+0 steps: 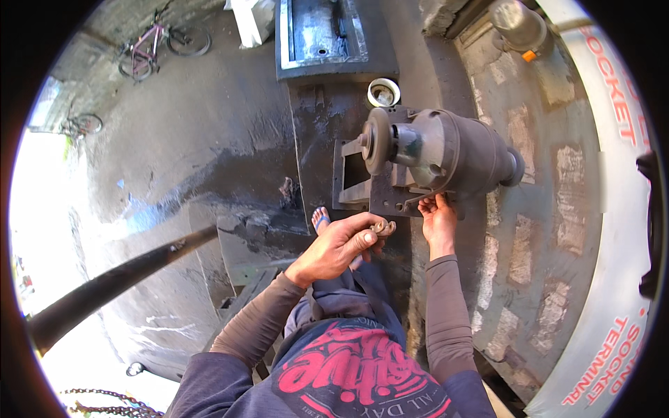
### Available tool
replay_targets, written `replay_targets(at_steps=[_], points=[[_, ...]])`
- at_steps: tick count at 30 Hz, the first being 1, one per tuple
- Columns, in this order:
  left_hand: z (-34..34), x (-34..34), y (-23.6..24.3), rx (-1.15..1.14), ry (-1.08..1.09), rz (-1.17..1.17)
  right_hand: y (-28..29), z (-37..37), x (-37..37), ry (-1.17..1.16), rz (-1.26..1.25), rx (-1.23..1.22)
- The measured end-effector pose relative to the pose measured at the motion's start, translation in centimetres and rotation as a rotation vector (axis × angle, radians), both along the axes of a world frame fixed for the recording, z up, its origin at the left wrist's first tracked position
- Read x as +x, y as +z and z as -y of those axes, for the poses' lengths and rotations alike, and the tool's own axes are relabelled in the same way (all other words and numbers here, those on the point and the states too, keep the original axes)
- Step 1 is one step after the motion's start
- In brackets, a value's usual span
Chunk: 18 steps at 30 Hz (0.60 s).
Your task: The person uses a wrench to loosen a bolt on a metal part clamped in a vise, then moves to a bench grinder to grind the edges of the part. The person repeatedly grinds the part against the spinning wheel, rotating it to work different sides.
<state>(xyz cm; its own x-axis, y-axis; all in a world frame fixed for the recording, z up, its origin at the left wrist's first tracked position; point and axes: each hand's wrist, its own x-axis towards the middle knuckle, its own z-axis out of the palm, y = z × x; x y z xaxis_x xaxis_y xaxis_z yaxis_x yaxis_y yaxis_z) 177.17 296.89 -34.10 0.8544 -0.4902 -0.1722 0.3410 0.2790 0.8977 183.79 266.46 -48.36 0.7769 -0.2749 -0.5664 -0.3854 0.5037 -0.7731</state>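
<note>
My left hand (341, 245) is closed around small brass-coloured metal pieces (382, 228), whose rounded ends stick out past the thumb and forefinger. To its right, my right hand (440, 221) reaches up to the near lower edge of a grimy electric motor (460, 153). The bent fingers are pinched together there, and what they grip, if anything, is hidden by the motor body. A thick round wheel (377, 141) sits on the left end of the motor's shaft. The motor rests on a dark metal base plate (389, 202), just beyond both hands.
A white tub (384, 93) stands behind the motor, near a metal-rimmed basin (362, 61). A brick wall (519, 261) runs along the right, beside a printed white banner (592, 292). A dark pole (125, 285) slants in from the left. Bicycles (150, 50) stand far left.
</note>
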Motion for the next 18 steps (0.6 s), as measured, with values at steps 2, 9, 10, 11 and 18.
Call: replay_targets(at_steps=[2,9,10,11,18], points=[[0.8,-1.1,0.6,-0.022,0.003,-0.024,1.4,-1.3,-1.5,0.109,0.046,-0.011],[8.7,-6.5,4.1,-0.018,-0.180,0.023,10.6,2.3,-20.3,0.434,0.266,-0.355],[10.4,-7.8,3.3,-0.042,-0.222,0.001,10.7,3.8,-24.7,0.412,0.215,-0.396],[12.7,-9.5,3.3,-0.065,-0.276,0.009,11.6,5.3,-29.0,0.415,0.194,-0.418],[30.9,-26.0,0.2,0.087,-0.460,-0.112,14.6,13.5,-56.7,-0.062,0.013,-0.564]])
